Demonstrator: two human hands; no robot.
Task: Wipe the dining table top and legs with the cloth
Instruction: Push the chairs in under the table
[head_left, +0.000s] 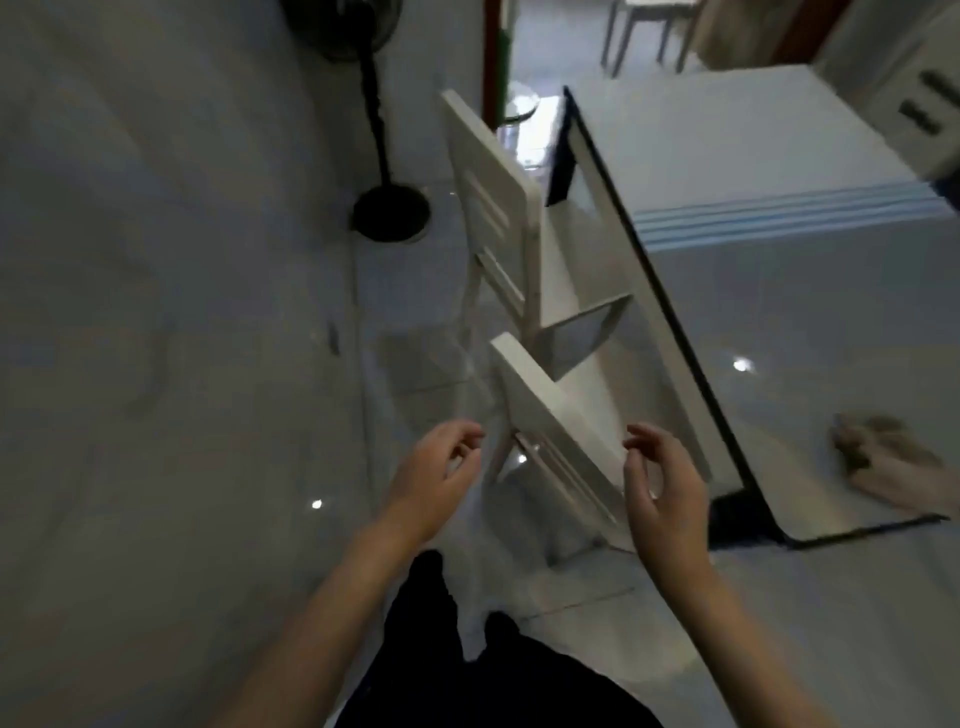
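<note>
Floor (182, 364): glossy pale tile. It takes up the whole left half of the view and is open from the near edge to the far wall. The picture is blurred throughout.

Desk (779, 322): right side, with a glossy white top and a dark rim. Its left edge runs diagonally from far centre to a rounded near corner at lower right. A band of blue stripes (779, 221) crosses the top towards the far end.

Chairs: two, white, with slatted backs, both along the desk's left edge. The far chair (493, 208) has its seat tucked under the rim. The near chair (550, 431) sits by the near corner with its back tilted towards the camera. The two backs are only a narrow gap apart. Open floor lies to their left.

Fan (390, 213): black pedestal type, with its round base on the floor left of the far chair and well apart from it.

Left hand (441, 467): raised over the floor just left of the near chair's back. Its fingers are loosely curled and hold nothing. It is clear of the chair.

Right hand (662, 488): raised at the right edge of the same chair back. Its fingers are loosely curled, with thumb and forefinger close together and nothing between them. Whether it touches the chair cannot be told.

Cloth (883, 457): a crumpled brownish piece on the desk top near the near right corner, right of both hands and untouched by either.
</note>
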